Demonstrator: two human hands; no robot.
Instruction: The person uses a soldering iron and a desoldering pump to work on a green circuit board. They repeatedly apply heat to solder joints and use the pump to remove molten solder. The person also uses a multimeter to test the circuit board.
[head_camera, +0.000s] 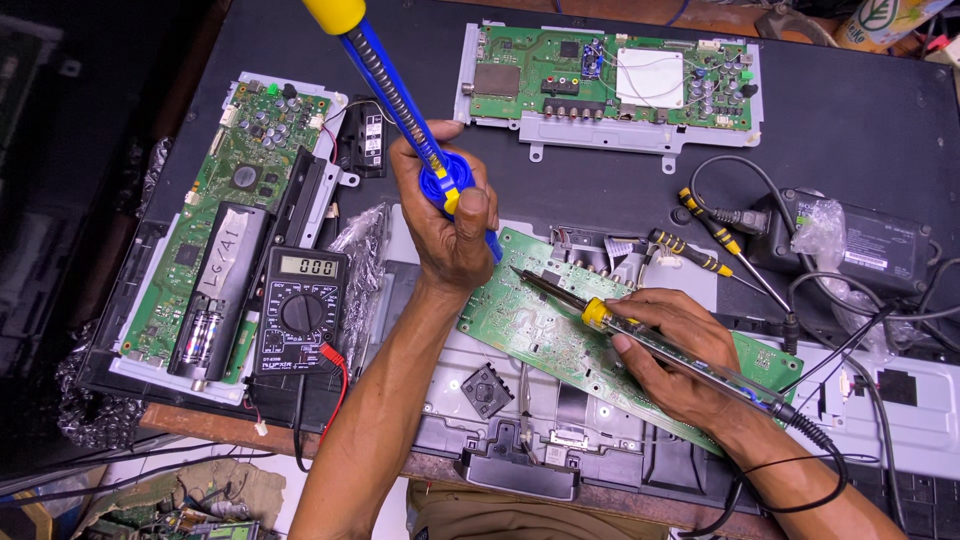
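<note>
My left hand grips a blue desoldering pump with a yellow plunger knob, its tip pointing down at the upper left part of a green circuit board. The thumb rests on the pump's yellow button. My right hand holds a soldering iron with a yellow collar and clear handle. Its metal tip touches the same board near the pump's nozzle. The board lies tilted on a grey metal chassis.
A black multimeter with red and black leads sits to the left beside a long green board. Another green board lies at the top. Two yellow-black screwdrivers and a black power adapter lie at the right.
</note>
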